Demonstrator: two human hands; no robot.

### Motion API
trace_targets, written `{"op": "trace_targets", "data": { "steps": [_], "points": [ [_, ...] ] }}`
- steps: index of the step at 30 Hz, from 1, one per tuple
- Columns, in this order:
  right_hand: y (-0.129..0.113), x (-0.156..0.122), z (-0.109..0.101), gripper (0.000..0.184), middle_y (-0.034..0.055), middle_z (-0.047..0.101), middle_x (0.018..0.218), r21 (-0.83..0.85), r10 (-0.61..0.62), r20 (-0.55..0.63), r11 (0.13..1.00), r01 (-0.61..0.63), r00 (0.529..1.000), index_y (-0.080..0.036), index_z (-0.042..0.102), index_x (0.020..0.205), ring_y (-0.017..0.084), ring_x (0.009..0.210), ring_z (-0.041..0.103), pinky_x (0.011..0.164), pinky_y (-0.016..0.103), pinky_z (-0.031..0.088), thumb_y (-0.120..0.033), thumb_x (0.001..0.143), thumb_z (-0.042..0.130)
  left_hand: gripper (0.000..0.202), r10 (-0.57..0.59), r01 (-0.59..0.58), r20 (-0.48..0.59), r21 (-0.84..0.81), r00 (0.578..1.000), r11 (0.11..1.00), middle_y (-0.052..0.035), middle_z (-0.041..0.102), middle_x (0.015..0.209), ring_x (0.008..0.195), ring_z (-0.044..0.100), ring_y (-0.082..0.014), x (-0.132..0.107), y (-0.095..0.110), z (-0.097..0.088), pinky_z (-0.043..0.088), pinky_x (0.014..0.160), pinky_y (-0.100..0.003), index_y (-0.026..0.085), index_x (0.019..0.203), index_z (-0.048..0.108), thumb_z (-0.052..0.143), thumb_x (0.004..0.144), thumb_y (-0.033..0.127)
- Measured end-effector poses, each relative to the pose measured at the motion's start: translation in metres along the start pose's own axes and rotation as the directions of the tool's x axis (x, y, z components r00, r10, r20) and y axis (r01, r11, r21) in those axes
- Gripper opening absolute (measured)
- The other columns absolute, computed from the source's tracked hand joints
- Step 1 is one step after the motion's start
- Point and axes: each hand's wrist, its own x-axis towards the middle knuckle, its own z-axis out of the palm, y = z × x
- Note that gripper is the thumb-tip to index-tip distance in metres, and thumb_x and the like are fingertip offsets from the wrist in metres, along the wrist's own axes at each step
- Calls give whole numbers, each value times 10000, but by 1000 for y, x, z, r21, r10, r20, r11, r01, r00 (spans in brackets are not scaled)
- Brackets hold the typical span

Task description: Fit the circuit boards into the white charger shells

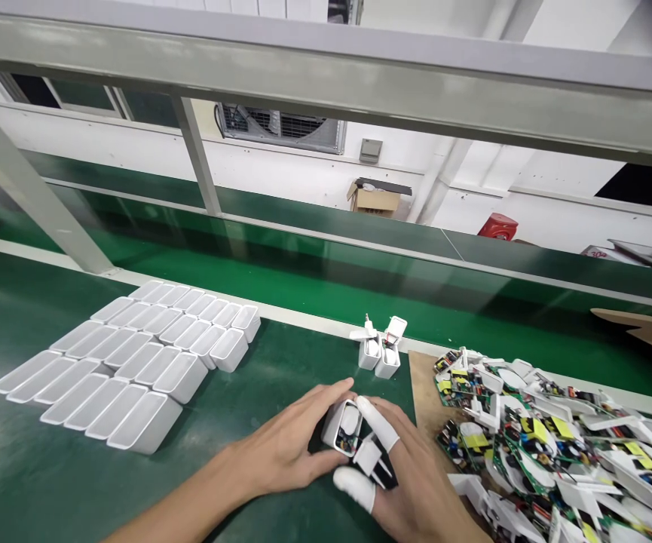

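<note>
On the green mat (32, 467), left hand (286, 445) grasps a white charger shell (341, 426), right hand (410, 483) pinches its plug cap (368, 456).

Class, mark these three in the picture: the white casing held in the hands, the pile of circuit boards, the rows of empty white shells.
white casing (341, 427): head view, its open front face.
pile of circuit boards (534, 441): head view, a board mid-pile.
empty white shells (133, 360): head view, a shell mid-rows.
</note>
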Motion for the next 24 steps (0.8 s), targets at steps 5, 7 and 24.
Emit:
{"op": "trace_targets", "data": {
  "steps": [5, 7, 24],
  "points": [
    [4, 2, 0, 405, 108, 649, 1448, 263, 162, 46, 950, -169, 986, -284, 531, 1481, 225, 1332, 649, 1089, 360, 588, -209, 1086, 490, 1010, 52, -53, -14, -84, 999, 995, -111, 539, 1550, 1378, 595, -286, -1, 1, 0, 490, 1187, -477, 355, 1688, 82, 653, 894, 98],
    [8, -1, 9, 428, 93, 597, 1524, 251, 165, 47, 953, -171, 985, -303, 550, 1469, 232, 1398, 600, 1155, 399, 538, -170, 1063, 524, 944, 43, -52, -74, -131, 996, 990, -115, 561, 1535, 1397, 586, -288, 0, 0, -1, 471, 1202, -493, 340, 1684, 134, 660, 927, 138],
    [2, 14, 22, 413, 106, 648, 1199, 150, 5, -77, 989, 7, 997, -254, 623, 1342, 217, 1036, 710, 865, 341, 661, -45, 994, 544, 1157, -157, 95, -306, -209, 939, 973, -179, 497, 1585, 1425, 535, -360, 1, -4, 0, 446, 1187, -577, 295, 1681, 151, 878, 819, 558]
  ]
}}
